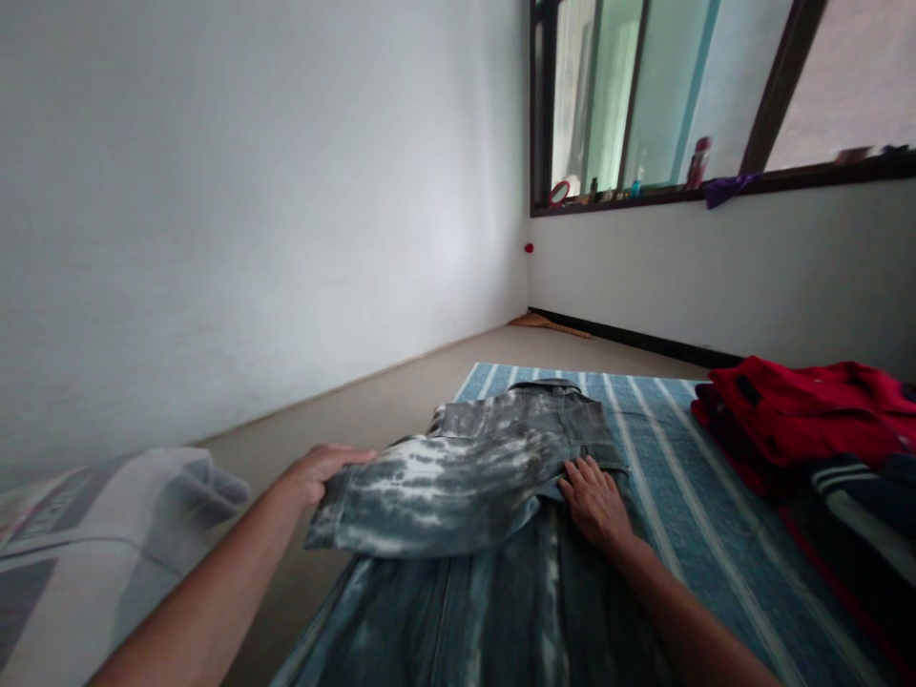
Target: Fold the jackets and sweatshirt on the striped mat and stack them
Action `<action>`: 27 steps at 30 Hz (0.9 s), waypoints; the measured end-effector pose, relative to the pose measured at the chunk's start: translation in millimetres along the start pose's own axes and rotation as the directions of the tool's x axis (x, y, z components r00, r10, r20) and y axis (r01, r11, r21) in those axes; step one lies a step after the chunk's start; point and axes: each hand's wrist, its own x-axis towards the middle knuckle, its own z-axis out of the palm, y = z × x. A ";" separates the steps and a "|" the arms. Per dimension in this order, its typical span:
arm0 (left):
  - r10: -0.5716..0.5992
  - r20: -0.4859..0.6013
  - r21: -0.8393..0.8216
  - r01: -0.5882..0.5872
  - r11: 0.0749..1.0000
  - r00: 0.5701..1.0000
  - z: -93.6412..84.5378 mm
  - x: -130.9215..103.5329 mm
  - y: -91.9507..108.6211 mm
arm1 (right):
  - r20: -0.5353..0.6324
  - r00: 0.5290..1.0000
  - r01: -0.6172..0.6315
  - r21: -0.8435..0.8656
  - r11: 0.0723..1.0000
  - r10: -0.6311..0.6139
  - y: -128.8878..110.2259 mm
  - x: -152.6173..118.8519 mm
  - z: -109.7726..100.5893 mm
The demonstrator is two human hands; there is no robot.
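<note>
A grey denim jacket [458,496] with white tie-dye-like streaks lies spread in front of me, collar at the far end. One sleeve is laid across its body, the wide end toward the left. My left hand [323,472] grips that sleeve near its end, thumb hidden beneath the cloth. On the jacket's right side my right hand [595,503] rests with fingers stretched out over the fabric by the sleeve's inner part. Below both hands the jacket's lower body runs toward me.
Under the jacket is a blue striped mat [687,477]. Folded red clothes [822,405] and dark garments are piled at right. A grey and white cloth [135,534] sits at left. Small items, including a pink bottle [699,162], line the windowsill [644,196].
</note>
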 end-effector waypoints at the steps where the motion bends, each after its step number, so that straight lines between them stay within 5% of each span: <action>1: 0.031 -0.018 0.021 -0.030 0.999 0.999 -6.3 3.2 12.3 | 0.001 1.000 0.008 0.000 1.000 -0.008 0.5 -0.8 2.2; 7: 0.248 -0.267 0.219 -0.192 0.957 0.931 -28.8 19.6 55.3 | -0.003 1.000 0.025 -0.012 1.000 -0.025 3.1 -1.7 5.8; 16: 0.312 -0.224 0.331 -0.229 0.916 0.923 -5.7 34.6 45.3 | -0.001 0.999 0.033 -0.013 0.999 -0.033 1.8 -1.3 4.2; 27: 0.313 -0.122 -0.040 -0.320 0.947 0.942 -19.9 5.9 148.4 | -0.041 0.998 0.052 0.016 0.999 -0.052 3.1 -3.8 -0.2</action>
